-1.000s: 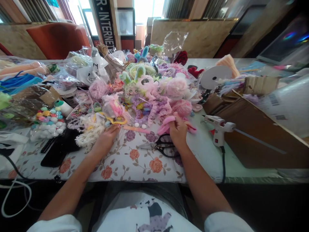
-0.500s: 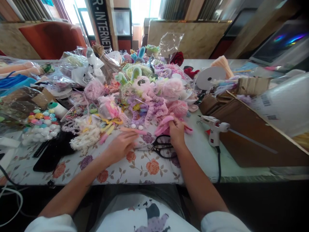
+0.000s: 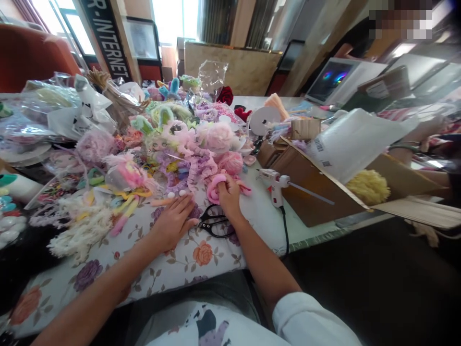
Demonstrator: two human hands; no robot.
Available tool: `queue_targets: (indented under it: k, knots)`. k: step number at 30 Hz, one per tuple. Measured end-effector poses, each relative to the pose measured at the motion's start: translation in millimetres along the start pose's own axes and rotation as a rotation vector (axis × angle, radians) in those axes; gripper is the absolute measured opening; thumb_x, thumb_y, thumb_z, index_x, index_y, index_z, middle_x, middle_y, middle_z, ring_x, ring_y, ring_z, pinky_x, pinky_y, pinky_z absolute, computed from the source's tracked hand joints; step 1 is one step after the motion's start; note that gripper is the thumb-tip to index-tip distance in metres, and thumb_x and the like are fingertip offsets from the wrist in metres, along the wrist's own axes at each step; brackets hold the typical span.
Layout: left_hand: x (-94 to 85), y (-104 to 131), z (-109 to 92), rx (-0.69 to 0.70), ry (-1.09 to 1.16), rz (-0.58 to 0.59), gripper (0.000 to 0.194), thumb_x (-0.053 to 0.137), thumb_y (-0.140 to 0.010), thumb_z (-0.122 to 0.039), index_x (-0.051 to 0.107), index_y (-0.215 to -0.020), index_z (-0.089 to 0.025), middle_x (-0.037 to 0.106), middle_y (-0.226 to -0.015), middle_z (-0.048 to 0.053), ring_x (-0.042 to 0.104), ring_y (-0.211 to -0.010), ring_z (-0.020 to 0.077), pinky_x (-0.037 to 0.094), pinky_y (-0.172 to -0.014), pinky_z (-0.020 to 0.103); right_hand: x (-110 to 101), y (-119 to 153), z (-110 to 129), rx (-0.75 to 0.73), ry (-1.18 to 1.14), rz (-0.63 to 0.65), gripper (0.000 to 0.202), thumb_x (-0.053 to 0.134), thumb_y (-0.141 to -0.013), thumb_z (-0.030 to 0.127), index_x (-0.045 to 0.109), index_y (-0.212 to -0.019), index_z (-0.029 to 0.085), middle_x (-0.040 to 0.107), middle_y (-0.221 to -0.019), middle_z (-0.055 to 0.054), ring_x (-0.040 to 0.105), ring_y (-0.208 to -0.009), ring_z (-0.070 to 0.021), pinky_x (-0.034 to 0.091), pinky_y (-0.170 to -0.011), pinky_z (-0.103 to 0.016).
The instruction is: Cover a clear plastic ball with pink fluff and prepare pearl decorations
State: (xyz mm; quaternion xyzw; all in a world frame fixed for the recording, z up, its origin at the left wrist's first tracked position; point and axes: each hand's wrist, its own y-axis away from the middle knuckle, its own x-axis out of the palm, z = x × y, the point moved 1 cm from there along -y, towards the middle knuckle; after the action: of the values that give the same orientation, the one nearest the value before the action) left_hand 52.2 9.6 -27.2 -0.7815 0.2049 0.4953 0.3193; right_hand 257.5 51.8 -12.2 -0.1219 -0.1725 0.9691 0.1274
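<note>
My left hand [image 3: 175, 222] lies flat on the flowered tablecloth [image 3: 151, 271], fingers stretched out, close to two small white balls and a peach-and-pink fuzzy strip [image 3: 162, 202]. My right hand [image 3: 227, 197] pinches a pink fuzzy strip [image 3: 216, 186], which is curled into a loop; its other end lies to the right of the fingers. Black-handled scissors [image 3: 216, 226] rest on the cloth between my hands, their blades partly hidden by my left hand. Just beyond are a pink yarn ball [image 3: 230, 163] and a ruffled pink and lilac trim [image 3: 196, 166].
A white glue gun [image 3: 275, 185] with its cord stands on the right, against a cardboard box [image 3: 317, 192] holding a white plastic package and yellow yarn. Heaped dolls, yarn and plastic bags fill the far side. Part of another person shows at the upper right.
The view has turned to the right. My left hand has flattened onto the cloth with its fingers spread. The pink strip at my right hand now forms a rounder loop.
</note>
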Motion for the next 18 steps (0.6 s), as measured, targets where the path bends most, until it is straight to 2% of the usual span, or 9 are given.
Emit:
queue_targets:
  k: [5,9,14,18]
  knots:
    - [1.3,8.4,-15.4,0.197,0.013,-0.026,0.041,0.047,-0.096,-0.040,0.063,-0.124,-0.014,0.066,-0.123,0.016,0.061,-0.115,0.0278,0.053,-0.097,0.045,5.7,7.2,9.0,-0.111,0.192,0.047,0.020,0.047,-0.086,0.033,0.062,-0.084,0.020,0.065,-0.077,-0.004,0.057,-0.073,-0.0199,0.045,-0.072,-0.032]
    - [8.0,7.6,-19.6,0.282,-0.027,-0.092,0.032,0.040,-0.098,-0.018,0.067,-0.116,-0.014,0.069,-0.112,0.015,0.064,-0.102,0.0242,0.057,-0.087,0.041,7.6,8.0,8.3,-0.154,0.286,0.100,0.022,0.046,-0.085,0.029,0.065,-0.085,0.019,0.069,-0.081,-0.006,0.061,-0.078,-0.0222,0.045,-0.075,-0.033]
    - [3.6,14.4,-12.7,0.257,0.043,-0.077,0.035,0.039,-0.094,-0.009,0.068,-0.113,-0.015,0.068,-0.110,0.015,0.062,-0.099,0.0237,0.057,-0.084,0.039,3.2,5.6,3.9,-0.172,0.369,0.097,0.024,0.045,-0.084,0.026,0.067,-0.089,0.018,0.071,-0.084,-0.007,0.063,-0.080,-0.0226,0.046,-0.074,-0.032]
    - [-11.4,27.2,-5.0,0.125,0.175,0.008,0.027,0.047,-0.095,-0.019,0.071,-0.108,-0.019,0.070,-0.107,0.012,0.064,-0.098,0.0225,0.056,-0.084,0.037,2.9,7.1,5.8,-0.200,0.432,0.109,0.023,0.047,-0.083,0.023,0.068,-0.089,0.018,0.071,-0.081,-0.006,0.063,-0.076,-0.0217,0.045,-0.071,-0.031]
